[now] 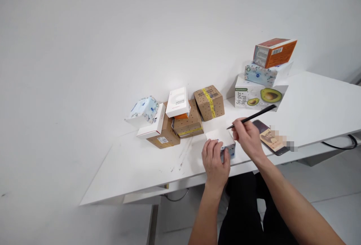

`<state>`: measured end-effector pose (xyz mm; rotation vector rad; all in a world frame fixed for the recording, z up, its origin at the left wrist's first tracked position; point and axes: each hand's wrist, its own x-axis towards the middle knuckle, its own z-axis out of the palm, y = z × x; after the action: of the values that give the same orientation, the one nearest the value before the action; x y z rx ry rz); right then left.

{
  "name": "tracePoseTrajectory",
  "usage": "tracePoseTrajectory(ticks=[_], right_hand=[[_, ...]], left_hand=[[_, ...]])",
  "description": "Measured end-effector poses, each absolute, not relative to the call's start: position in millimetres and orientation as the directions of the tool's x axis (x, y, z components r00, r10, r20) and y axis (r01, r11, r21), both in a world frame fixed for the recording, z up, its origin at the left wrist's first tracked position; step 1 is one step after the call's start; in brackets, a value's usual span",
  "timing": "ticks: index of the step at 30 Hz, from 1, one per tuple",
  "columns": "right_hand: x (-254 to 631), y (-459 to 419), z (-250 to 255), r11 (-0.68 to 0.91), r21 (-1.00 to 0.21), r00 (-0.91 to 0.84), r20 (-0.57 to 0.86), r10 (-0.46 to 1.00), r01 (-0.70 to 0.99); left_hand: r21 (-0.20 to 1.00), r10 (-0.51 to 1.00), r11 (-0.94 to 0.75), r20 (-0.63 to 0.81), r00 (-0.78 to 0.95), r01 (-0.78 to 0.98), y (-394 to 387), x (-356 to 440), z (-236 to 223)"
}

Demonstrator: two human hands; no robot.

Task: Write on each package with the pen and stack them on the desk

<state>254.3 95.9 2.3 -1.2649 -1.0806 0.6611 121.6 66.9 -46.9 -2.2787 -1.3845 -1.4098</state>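
Note:
My left hand rests on a small white box with a blue patterned side, near the front edge of the white table; its fingers are curled over the box's near end. My right hand is closed around a thin black pen, whose tip points left just above the box's top. Both forearms reach in from the bottom of the view.
Behind the box is a cluster of cardboard boxes, a white box and a blue patterned pack. At right is a stack: an avocado-printed box, a patterned box, an orange box. A phone lies beside my right hand.

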Motion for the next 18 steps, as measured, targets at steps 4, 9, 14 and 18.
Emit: tracePoseTrajectory(ticks=[4,9,14,18], right_hand=[[288,100,-19,-0.031,-0.869,0.396,0.193,0.898,0.493],[303,113,-60,-0.181,-0.377,0.163,-0.080,0.983,0.908],[293,117,-77,-0.224,-0.345,0.200,-0.105,0.974,0.912],[304,105,-74,-0.265,-0.291,0.279,0.005,0.960,0.919]], left_hand=[[0.324,0.625,-0.577,0.766,0.150,0.750,67,122,-47],[0.322,0.620,-0.583,0.770,0.153,0.746,68,122,-48],[0.312,0.611,-0.591,0.776,0.159,0.744,68,121,-49],[0.304,0.610,-0.592,0.774,0.169,0.746,68,121,-49]])
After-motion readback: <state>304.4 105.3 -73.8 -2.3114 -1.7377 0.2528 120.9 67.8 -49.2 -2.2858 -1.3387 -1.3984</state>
